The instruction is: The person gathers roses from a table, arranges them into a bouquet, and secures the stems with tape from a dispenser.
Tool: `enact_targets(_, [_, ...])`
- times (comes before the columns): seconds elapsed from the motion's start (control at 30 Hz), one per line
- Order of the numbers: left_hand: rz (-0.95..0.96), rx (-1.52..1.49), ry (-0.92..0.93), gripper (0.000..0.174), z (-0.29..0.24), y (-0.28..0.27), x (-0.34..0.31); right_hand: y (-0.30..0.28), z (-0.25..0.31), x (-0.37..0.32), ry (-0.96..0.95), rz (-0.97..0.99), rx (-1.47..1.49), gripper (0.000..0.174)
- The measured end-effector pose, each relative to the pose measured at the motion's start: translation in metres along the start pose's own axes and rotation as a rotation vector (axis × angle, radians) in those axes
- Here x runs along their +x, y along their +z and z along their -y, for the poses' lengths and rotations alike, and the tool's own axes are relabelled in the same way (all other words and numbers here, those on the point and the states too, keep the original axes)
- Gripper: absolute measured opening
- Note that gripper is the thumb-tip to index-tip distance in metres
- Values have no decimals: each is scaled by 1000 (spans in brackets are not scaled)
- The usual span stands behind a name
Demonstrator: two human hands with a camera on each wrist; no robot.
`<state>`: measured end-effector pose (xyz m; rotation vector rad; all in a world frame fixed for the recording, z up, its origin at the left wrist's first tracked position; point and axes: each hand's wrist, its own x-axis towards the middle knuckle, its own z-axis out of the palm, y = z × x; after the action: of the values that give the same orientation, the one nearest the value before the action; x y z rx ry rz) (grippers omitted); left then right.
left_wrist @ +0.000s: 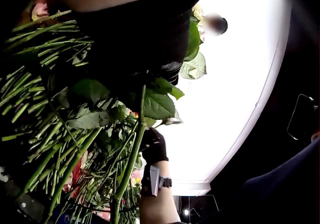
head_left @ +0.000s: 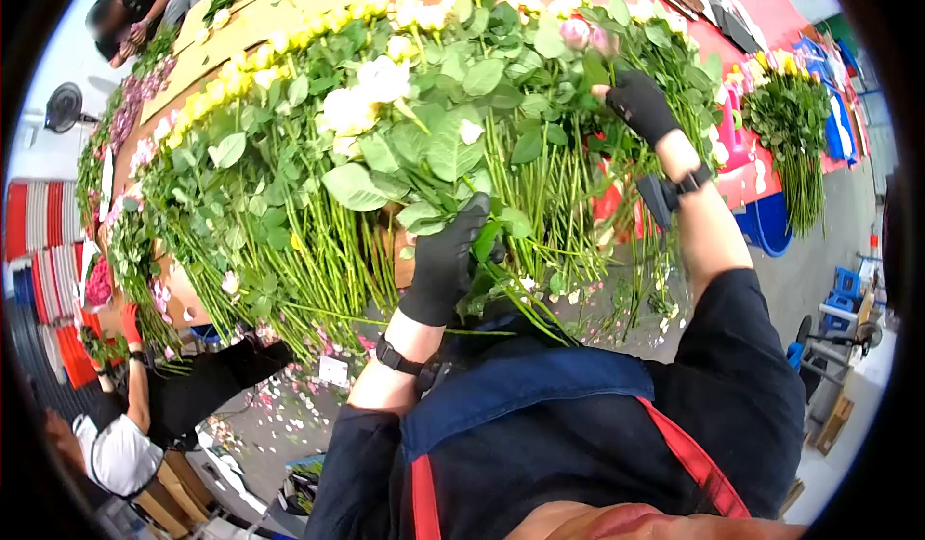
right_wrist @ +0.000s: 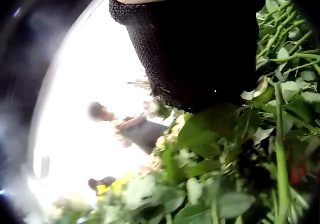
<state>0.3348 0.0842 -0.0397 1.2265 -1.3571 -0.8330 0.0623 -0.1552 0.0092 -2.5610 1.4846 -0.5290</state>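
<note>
My left hand [head_left: 450, 259], in a black glove with bare fingertips, grips the stems of a bunch of white roses [head_left: 352, 108]. Their broad leaves [head_left: 453, 150] spread above the fist, and cut stem ends [head_left: 530, 309] stick out below it toward my body. Farther right, my gloved right hand [head_left: 640, 106] reaches over the flower pile, with fingers curled at a pink rose [head_left: 603, 41] that looks blurred. In the right wrist view the glove [right_wrist: 195, 49] hides the fingers; leaves [right_wrist: 210, 134] and a thick green stem [right_wrist: 281, 159] lie close below.
Rows of yellow roses [head_left: 231, 79] and other roses cover the table, stems toward me. A blue bucket [head_left: 764, 230] and another bunch [head_left: 788, 116] stand at right. Two people work at left, one with a red glove [head_left: 130, 323]. Petals litter the floor [head_left: 279, 405].
</note>
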Motion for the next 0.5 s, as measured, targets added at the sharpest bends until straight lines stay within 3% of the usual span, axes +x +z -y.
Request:
enact_targets(0.03, [52,-324,-181,28,1,2,-2,-14,25,0,-58,-19,95,41])
enact_targets(0.1, [-49,-1022,-595,29,1,5,-6,-40,84,0,-88,-13,342,43])
enact_targets(0.17, [-130,-873,-618,27,-29,4,3,-56,131,1,-30,157,506,44])
enact_targets(0.2, [-30,-627,-474,30,-29,0,5,-54,148,2,-210,57,489,49])
enact_targets(0.3, [165,165,6,36,-47,-17,4,-47,185,6,-235,288,687,43])
enact_targets(0.37, [26,-954,-251,32,-16,-9,-7,-58,218,6,-191,370,674,38])
enact_targets(0.43, [-3,-556,-133,32,-29,-19,-13,-63,242,4,-123,443,657,37])
enact_targets(0.5, [-56,-353,-110,33,-35,-25,-20,-58,262,-2,-179,403,638,37])
